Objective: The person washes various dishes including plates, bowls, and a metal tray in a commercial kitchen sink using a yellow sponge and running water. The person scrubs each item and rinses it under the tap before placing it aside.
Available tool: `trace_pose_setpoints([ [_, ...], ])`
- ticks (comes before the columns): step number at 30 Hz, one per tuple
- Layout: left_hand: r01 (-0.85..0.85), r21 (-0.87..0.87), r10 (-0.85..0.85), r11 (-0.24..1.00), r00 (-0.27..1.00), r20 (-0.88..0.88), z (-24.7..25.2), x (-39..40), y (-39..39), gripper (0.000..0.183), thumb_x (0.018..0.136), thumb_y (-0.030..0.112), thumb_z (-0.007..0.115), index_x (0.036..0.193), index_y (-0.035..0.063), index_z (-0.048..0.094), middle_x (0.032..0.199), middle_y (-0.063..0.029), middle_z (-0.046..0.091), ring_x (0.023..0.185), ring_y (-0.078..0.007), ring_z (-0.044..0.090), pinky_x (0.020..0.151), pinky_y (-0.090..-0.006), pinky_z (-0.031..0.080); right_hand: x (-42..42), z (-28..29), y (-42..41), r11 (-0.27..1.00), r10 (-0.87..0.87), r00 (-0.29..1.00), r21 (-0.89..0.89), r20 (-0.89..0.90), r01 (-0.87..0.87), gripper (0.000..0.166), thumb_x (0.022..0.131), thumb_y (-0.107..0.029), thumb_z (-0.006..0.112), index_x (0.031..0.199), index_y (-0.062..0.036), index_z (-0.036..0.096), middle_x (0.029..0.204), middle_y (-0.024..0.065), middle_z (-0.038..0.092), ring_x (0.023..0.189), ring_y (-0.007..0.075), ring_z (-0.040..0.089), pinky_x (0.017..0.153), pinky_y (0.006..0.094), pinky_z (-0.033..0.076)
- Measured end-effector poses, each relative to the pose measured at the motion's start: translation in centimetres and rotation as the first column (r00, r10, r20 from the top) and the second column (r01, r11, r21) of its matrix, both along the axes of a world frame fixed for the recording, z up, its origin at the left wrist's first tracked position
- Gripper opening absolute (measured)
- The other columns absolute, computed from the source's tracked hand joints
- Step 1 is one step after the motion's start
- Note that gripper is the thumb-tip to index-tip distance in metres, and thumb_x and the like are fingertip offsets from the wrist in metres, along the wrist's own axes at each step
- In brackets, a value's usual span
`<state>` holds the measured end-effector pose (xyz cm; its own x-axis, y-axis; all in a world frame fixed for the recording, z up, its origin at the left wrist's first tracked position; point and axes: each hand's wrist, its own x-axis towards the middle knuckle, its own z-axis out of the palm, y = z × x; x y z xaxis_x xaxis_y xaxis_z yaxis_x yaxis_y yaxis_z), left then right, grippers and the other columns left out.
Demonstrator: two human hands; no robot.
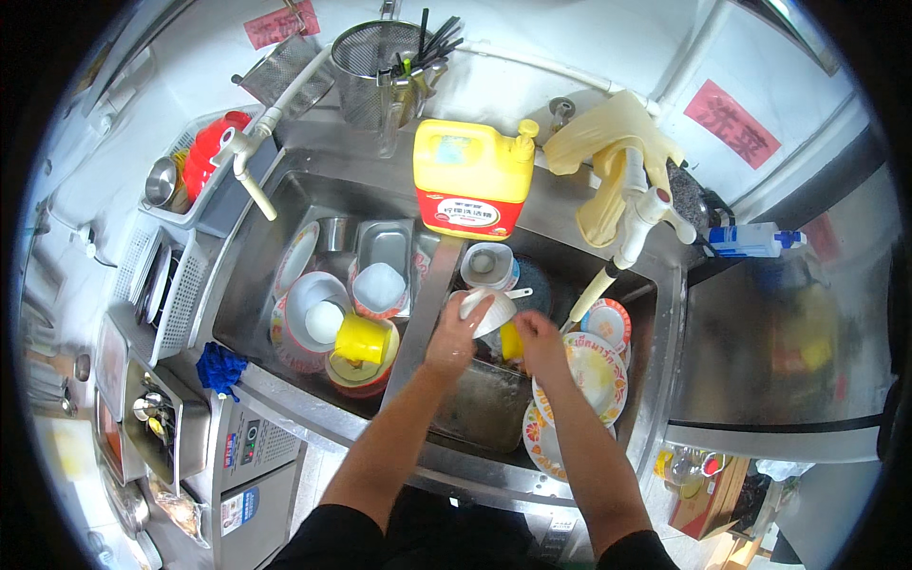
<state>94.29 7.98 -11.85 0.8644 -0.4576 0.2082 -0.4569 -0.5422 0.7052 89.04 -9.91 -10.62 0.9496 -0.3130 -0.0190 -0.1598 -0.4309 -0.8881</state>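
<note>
Over the right sink basin, my left hand (452,336) grips a small white bowl (493,313) by its rim, the bowl tipped on its side. Just to the right, my right hand (541,342) has curled fingers on a yellow sponge (511,341), which is partly hidden. A white-handled utensil (519,293) shows behind the bowl. Beyond it stands a clear plastic tub (486,265) with a small round item inside. Several patterned plates (597,377) overlap along the basin's right side, below my right wrist.
The left basin holds stacked bowls (296,313), a yellow cup (362,339) and a metal pan (385,242). A yellow detergent jug (474,174) stands on the divider's back end. Two taps (249,153) reach over the basins. Rubber gloves (605,164) hang behind; a blue cloth (221,368) lies on the left edge.
</note>
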Motion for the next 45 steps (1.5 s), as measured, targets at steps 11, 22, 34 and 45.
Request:
trace_pose_setpoints([
  [11, 0.085, -0.101, -0.101, 0.991, 0.981, -0.167, 1.2, -1.8, 4.4, 0.079, 0.068, -0.014, 0.058, 0.138, 0.0216, 0.047, 0.137, -0.0225, 0.037, 0.122, -0.0453, 0.046, 0.1, -0.0456, 0.045, 20.2, 19.4, 0.9, 0.629, -0.312, 0.892, 0.631, -0.328, 0.453, 0.061, 0.089, -0.067, 0.048, 0.117, -0.0135, 0.055, 0.1, 0.0107, 0.066, 0.069, 0.0274, 0.068, 0.046, 0.0281, 0.041],
  [22, -0.545, -0.548, -0.153, 0.635, 0.606, -0.78, 2.3, -0.4, 2.7, 0.071, 0.08, -0.007, 0.042, 0.145, 0.0183, 0.032, 0.138, -0.0187, 0.042, 0.118, -0.0388, 0.053, 0.083, -0.0505, 0.056, 23.4, 16.5, -0.1, 0.679, -0.378, 0.911, 0.62, -0.164, 0.393, 0.042, 0.089, -0.045, 0.061, 0.117, -0.0137, 0.054, 0.11, 0.0085, 0.063, 0.084, 0.0246, 0.068, 0.061, 0.0409, 0.059],
  [34, -0.495, -0.528, -0.272, 0.69, 0.499, -0.823, 6.9, -1.4, 3.8, 0.053, 0.101, 0.05, 0.035, 0.144, 0.0197, 0.032, 0.123, -0.009, 0.055, 0.1, -0.0234, 0.064, 0.062, -0.0385, 0.06, 3.3, 10.3, 7.7, 0.995, 0.087, 0.982, 0.024, 0.168, -0.092, 0.031, 0.085, -0.005, 0.054, 0.114, 0.0002, 0.043, 0.103, 0.0171, 0.049, 0.1, 0.0272, 0.051, 0.091, 0.0356, 0.041],
  [45, -0.296, -0.513, -0.155, 0.806, 0.73, -0.665, -0.3, -9.3, -1.4, 0.047, 0.104, 0.033, 0.042, 0.139, 0.0019, 0.044, 0.127, -0.0108, 0.055, 0.118, -0.0205, 0.05, 0.102, -0.0366, 0.042, -7.8, 6.6, 0.1, 0.478, 0.687, 0.636, -0.442, -0.351, -0.759, 0.015, 0.074, -0.013, 0.065, 0.087, -0.0068, 0.07, 0.089, 0.0141, 0.068, 0.091, 0.0287, 0.063, 0.086, 0.041, 0.049],
])
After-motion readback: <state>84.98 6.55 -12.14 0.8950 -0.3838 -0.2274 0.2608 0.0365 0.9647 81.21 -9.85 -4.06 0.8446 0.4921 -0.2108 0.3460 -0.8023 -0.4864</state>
